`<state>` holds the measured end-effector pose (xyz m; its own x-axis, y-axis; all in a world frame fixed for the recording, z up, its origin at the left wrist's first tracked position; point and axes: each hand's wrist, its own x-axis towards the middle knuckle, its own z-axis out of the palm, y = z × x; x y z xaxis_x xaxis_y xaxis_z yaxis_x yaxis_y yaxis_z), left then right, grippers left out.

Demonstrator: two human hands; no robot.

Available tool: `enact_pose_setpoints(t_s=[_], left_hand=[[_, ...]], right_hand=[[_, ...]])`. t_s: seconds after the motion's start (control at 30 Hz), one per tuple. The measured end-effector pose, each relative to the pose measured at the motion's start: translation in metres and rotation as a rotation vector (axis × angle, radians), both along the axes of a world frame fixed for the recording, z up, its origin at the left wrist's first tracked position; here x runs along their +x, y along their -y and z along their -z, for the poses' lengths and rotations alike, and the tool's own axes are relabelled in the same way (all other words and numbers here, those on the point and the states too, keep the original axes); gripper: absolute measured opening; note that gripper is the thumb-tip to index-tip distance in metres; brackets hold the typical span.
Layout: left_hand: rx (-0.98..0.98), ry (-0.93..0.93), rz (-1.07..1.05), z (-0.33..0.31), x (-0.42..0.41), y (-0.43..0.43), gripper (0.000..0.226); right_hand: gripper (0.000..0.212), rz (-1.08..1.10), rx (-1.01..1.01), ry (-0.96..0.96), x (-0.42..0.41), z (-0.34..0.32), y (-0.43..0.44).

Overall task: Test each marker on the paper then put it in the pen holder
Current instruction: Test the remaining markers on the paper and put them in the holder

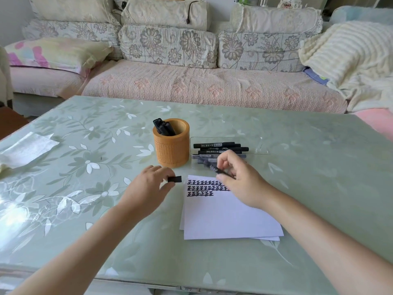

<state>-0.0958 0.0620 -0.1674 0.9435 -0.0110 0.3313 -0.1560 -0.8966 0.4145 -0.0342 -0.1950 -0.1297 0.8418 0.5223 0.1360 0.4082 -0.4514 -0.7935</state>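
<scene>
At frame centre, my right hand (240,184) pinches one black marker (212,167) over the paper's (225,213) three written rows. My left hand (146,188) pinches one black cap (174,179). Just above on the bench (85,145), one bamboo pen holder (171,152) holds roughly four markers.

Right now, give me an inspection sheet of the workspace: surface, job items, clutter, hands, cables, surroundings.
Surface: table with a green floral cover under a glossy clear sheet.
Job's things: paper, a small stack with three rows of black marks at the top; pen holder upright, with stowed markers inside; clear case beside it, holding spare markers.
Clutter: crumpled wrapper at the left edge.
Hands: left hand pinches a black cap; right hand holds a marker at the paper's top; its tip is blurred.
Cables: nothing seen.
Surroundings: sofa with cushions, and a blanket on the right.
</scene>
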Motion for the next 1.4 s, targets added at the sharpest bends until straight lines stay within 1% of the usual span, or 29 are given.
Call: enact_pose_setpoints(t_s=[0.1,0.23,0.5,0.67,0.8,0.9,0.97,1.13,1.23,1.37,1.4], left_hand=[[-0.082,0.030,0.015,-0.007,-0.002,0.008,0.007],[-0.102,0.064,0.063,-0.011,-0.004,0.015,0.009],[-0.109,0.065,0.130,-0.017,-0.008,0.020,0.010],[-0.125,-0.003,0.183,-0.018,-0.011,0.024,0.010],[-0.135,-0.038,0.197,-0.021,-0.010,0.026,0.010],[-0.130,-0.048,0.214,-0.023,-0.011,0.026,0.012],[-0.136,-0.036,0.225,-0.024,-0.012,0.027,0.012],[-0.133,0.025,0.231,-0.027,-0.016,0.032,0.011],[-0.151,0.028,0.228,-0.030,-0.015,0.031,0.012],[-0.157,0.012,0.254,-0.036,-0.011,0.032,0.014],[-0.151,0.010,0.254,-0.039,-0.009,0.032,0.015]], right_hand=[[0.023,0.026,-0.126,0.095,-0.002,0.001,0.000],[0.018,0.051,-0.232,0.164,-0.005,0.001,0.000],[0.017,0.044,-0.227,0.175,-0.008,0.001,-0.002],[0.020,-0.022,-0.145,0.129,-0.010,0.004,-0.006],[0.023,-0.039,-0.144,0.169,-0.012,0.007,-0.008],[0.019,-0.019,-0.159,0.240,-0.013,0.013,-0.009],[0.019,-0.010,-0.163,0.286,-0.016,0.015,-0.009],[0.016,-0.002,-0.142,0.231,-0.021,0.013,-0.009],[0.011,-0.036,-0.170,0.204,-0.024,0.007,-0.010],[0.013,-0.091,-0.297,0.205,-0.023,-0.001,-0.011],[0.013,-0.096,-0.301,0.212,-0.022,0.000,-0.012]])
